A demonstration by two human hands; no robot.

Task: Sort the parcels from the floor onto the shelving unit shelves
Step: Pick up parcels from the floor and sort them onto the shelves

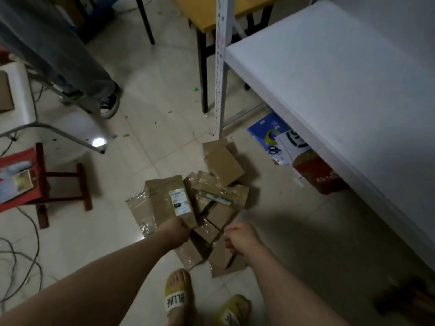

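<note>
A heap of brown parcels [211, 203] is seen on the tiled floor [153, 95], just in front of the white shelving unit [341, 95], whose upright post [221, 67] stands at the far edge of the heap. Only one broad white shelf is shown, and it is cut off by the right edge of the picture; nothing is seen lying on its visible part.

The left hand [180, 228] is closed around the near end of a flat kraft parcel with a white label [173, 201]; the fingers are hidden behind the parcel, so the exact grip cannot be made out. The label's print is too blurred to be read. The right hand [236, 238] is curled into a loose fist above the near side of the heap; whether anything is pinched in it cannot be told, since the fingertips are turned away and the light is dim.

A small carton [223, 165] rests tilted at the far end of the heap. Several parcels are wrapped in glossy tape, and their edges are lost in shadow and overlap, so their number cannot be counted.

Under the shelf, a blue-and-white package [270, 135] and a red box [315, 172] are partly hidden. Two yellow slippers [177, 295] are seen at the bottom, the right one cut off by the frame.
</note>
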